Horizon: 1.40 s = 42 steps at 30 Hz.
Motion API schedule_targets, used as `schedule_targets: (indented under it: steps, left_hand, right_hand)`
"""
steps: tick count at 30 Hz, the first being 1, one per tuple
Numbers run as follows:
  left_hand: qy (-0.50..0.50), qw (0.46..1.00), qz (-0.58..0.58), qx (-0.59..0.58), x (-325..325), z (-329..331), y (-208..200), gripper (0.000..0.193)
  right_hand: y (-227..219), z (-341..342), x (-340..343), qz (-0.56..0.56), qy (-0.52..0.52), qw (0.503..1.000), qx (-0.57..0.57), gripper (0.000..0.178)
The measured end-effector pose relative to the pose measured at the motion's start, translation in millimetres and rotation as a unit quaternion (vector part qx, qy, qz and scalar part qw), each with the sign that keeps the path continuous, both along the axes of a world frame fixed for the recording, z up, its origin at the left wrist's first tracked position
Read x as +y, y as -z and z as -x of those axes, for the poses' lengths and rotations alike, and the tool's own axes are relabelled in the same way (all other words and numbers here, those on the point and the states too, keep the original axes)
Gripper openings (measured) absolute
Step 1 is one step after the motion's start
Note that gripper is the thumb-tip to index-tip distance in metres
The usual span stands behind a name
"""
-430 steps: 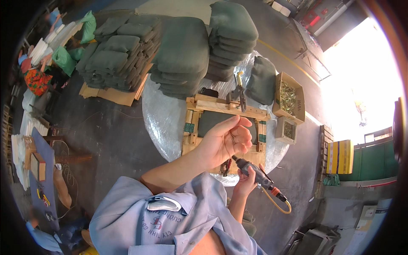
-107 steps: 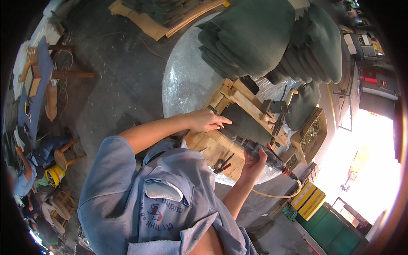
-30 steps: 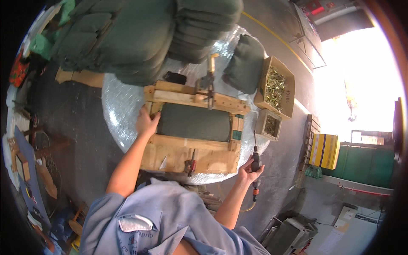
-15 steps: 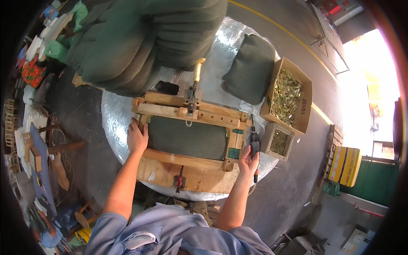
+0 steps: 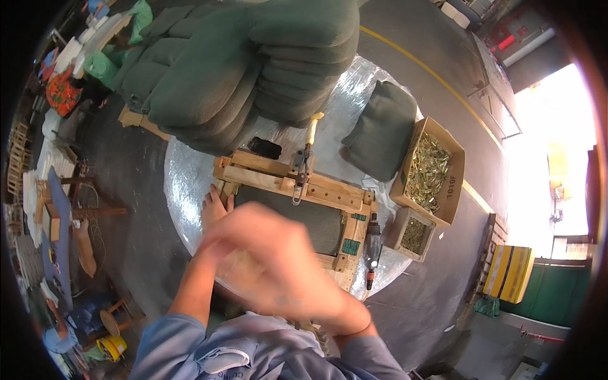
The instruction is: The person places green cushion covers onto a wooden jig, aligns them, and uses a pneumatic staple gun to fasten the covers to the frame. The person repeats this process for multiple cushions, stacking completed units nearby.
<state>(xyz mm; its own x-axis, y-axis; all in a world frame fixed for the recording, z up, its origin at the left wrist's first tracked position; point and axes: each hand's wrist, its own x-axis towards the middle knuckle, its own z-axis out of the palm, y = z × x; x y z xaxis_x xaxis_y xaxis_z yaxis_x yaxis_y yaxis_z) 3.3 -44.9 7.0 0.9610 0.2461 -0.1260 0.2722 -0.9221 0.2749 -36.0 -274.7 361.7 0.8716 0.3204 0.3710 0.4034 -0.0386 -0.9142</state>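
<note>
So the film-covered table (image 5: 182, 187) is holding everything up, with the stacks of dark green cushions (image 5: 304, 63) looming at the back. Closer in, the wooden frame (image 5: 253, 176) is sitting in front of the person, with the dark green panel (image 5: 320, 221) lying inside it, partly covered by an arm. The open carton (image 5: 448, 206) of shiny metal bits is standing off to the right. Big change: the driver (image 5: 373, 244) is no longer riding in the right hand (image 5: 272, 253); it's lying along the frame's right end, so I'm guessing driving is pausing. That hand is blurring across the front, and I can't tell if it's pinching anything. The left hand (image 5: 214, 208) is staying at the frame's left end, thumb apart from fingers; can't tell if it's squeezing. Writing-wise, the carton's side is showing dark printed characters, and the shirt (image 5: 272, 339) is carrying cut-off lettering.
</note>
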Motion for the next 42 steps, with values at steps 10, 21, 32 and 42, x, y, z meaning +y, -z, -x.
schedule_targets:
  steps: [10, 21, 32, 42]
  left_hand:
    - [0.021, 0.998, 0.003, -0.063, 12.2, 3.0, 13.0, 0.081]
    - [0.01, 0.999, 0.014, -0.039, 9.7, 3.1, -0.4, 0.08]
    - [0.004, 1.0, 0.016, -0.023, 10.1, 1.7, -3.3, 0.081]
    - [0.008, 1.0, 0.022, -0.018, 7.2, 0.7, -9.8, 0.081]
  right_hand:
    - [-62.6, 7.6, 34.4, 0.145, 0.022, 0.97, -0.196, 0.015]
    - [110.0, -129.5, -19.5, 0.32, 0.27, 0.903, 0.098, 0.02]
    - [180.6, -188.0, -29.6, 0.141, 0.265, 0.933, 0.196, 0.023]
    - [227.6, -218.0, -40.7, 0.025, 0.317, 0.922, 0.22, 0.022]
